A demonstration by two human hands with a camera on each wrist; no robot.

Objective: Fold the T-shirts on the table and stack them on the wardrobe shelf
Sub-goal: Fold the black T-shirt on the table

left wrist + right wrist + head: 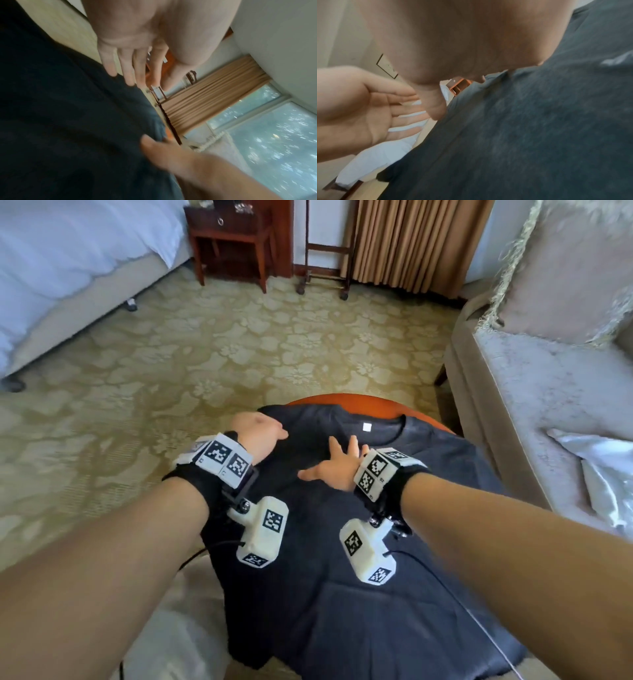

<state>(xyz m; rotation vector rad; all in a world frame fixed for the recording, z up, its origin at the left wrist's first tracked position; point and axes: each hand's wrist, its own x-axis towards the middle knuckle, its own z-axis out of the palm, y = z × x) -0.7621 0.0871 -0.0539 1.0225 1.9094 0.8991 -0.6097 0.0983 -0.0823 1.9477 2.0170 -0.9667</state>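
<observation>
The dark T-shirt [359, 542] is lying spread flat on the round wooden table [342, 398], collar away from the person, and no fold is showing yet, so I judge the task is only beginning: folding and carrying to the wardrobe shelf are all left, and no wardrobe is in view. The right hand [337, 467] is lying flat on the chest part with straight fingers, grasping nothing. The left hand [258, 436] is hovering at the shirt's left shoulder, fingers extended and released in the left wrist view. The shirt is hanging over the table edge on the left and near sides. The sofa [548, 392] is standing close on the right; the carpet [205, 344] on the left is giving more room.
</observation>
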